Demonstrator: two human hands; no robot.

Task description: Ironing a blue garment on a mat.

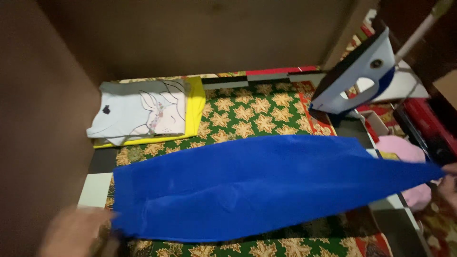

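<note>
A bright blue cloth [257,183] is stretched out sideways above a green patterned mat [247,112]. My left hand [76,233], blurred at the lower left, grips the cloth's left end. At the right edge of the view my right hand [450,183] holds the cloth's pointed right end, and only part of that hand shows. The cloth hangs taut between the two hands and hides the middle of the mat.
Folded clothes, pale blue on yellow [145,112], lie at the mat's far left. A blue and white iron [357,76] stands upright at the far right. A pink cloth [404,150] lies behind the blue cloth's right end. Brown walls close in the back and the left.
</note>
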